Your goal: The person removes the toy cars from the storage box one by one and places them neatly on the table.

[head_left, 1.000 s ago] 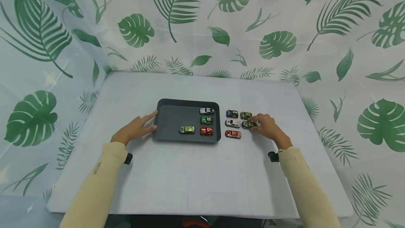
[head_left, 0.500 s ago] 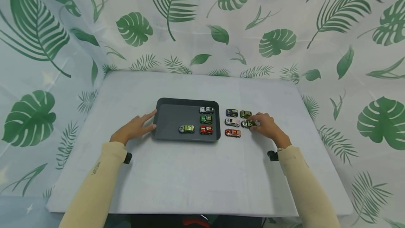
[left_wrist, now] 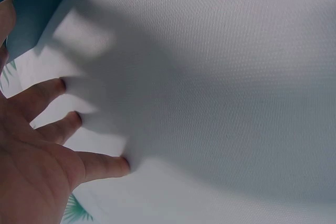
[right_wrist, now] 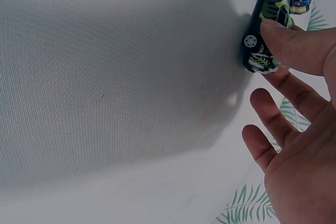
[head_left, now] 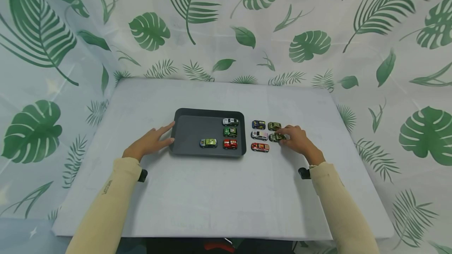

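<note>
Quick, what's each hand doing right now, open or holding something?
Left hand: open, fingertips touching the gray tray.
Right hand: pinching a green-and-black toy car.

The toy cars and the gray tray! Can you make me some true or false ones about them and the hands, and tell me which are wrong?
1. Four toy cars are in the gray tray. True.
2. The left hand is holding a car. False: it holds no car, and its fingers are at the tray's left edge.
3. The right hand is pinching a dark green patterned car. True.
4. Every car in the tray is red. False: one is red, and the others are white, green and lime green.
5. The orange-red car is outside the tray. True.
6. Nine cars are outside the tray. False: there are five, counting the pinched one.
</note>
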### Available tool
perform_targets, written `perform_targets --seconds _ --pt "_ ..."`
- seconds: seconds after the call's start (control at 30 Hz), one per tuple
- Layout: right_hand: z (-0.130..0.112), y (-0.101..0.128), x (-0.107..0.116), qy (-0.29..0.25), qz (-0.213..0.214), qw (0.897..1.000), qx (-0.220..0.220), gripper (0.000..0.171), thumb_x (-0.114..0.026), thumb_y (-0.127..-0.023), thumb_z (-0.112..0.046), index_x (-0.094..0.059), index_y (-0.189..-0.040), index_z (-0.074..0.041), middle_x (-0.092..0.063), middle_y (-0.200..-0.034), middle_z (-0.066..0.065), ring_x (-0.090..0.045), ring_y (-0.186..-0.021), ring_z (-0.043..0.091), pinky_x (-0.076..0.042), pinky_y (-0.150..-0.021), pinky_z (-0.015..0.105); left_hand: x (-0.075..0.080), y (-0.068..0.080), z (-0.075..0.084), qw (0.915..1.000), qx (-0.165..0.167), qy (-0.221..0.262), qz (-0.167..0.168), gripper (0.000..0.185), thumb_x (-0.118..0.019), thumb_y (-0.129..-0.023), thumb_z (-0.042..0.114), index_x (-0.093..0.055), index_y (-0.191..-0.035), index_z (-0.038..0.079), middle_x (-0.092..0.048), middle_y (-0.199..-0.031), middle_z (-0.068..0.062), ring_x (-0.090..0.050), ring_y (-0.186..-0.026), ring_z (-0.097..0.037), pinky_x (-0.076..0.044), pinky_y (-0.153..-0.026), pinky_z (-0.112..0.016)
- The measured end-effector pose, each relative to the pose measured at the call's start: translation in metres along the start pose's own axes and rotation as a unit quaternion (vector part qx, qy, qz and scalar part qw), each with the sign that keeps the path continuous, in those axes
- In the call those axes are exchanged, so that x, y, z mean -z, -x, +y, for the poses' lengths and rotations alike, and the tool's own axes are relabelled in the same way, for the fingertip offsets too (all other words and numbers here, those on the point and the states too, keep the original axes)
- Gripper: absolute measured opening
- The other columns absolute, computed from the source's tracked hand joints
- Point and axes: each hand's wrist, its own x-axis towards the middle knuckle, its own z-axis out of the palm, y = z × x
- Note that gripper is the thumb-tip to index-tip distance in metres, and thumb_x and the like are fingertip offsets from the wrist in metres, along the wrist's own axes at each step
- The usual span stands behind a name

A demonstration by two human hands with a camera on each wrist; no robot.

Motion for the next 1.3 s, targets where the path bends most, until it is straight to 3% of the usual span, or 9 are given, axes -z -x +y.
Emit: perform_targets --seconds 0.4,0.67,0.97,1.3 --pt "-0.003 -0.002 -0.001 -0.002 0.001 1.000 -0.008 0.040 -0.079 -0.096 -0.006 -0.072 -0.136 -0.002 -0.065 -0.136 0.029 -0.052 -0.125 0.053 -0.035 -0.107 0.072 0.003 0.004 -0.001 1.0000 -0.006 0.002 0.003 0.074 -0.055 -0.114 0.041 -0.017 -0.174 0.021 -0.012 -0.173 -0.032 -0.001 -0.157 -0.059 -0.008 -0.119 -0.081" --pt "-0.011 0.000 0.006 -0.001 0.013 0.999 -0.032 0.049 -0.082 -0.096 -0.021 -0.069 -0.138 -0.001 -0.067 -0.132 0.028 -0.048 -0.128 0.053 -0.033 -0.108 0.072 0.004 0.004 -0.003 1.0000 -0.004 0.003 0.006 0.075 -0.054 -0.113 0.043 -0.016 -0.174 0.023 -0.012 -0.173 -0.031 0.000 -0.157 -0.059 -0.007 -0.119 -0.081" --pt "-0.014 0.000 0.009 -0.003 0.046 0.999 -0.019 0.057 -0.080 -0.096 -0.036 -0.069 -0.135 0.004 -0.065 -0.130 0.031 -0.050 -0.123 0.054 -0.034 -0.106 0.072 0.002 0.002 -0.004 1.0000 -0.003 0.005 0.004 0.074 -0.054 -0.113 0.044 -0.017 -0.174 0.023 -0.012 -0.173 -0.031 -0.001 -0.157 -0.060 -0.008 -0.119 -0.081" --pt "-0.024 -0.005 0.007 -0.025 0.093 0.995 0.012 0.053 -0.078 -0.098 -0.036 -0.070 -0.130 0.005 -0.065 -0.126 0.029 -0.050 -0.124 0.051 -0.033 -0.106 0.072 0.000 -0.001 -0.003 1.0000 0.004 0.004 0.001 0.075 -0.054 -0.113 0.045 -0.017 -0.174 0.023 -0.012 -0.174 -0.030 -0.001 -0.157 -0.059 -0.008 -0.119 -0.081"
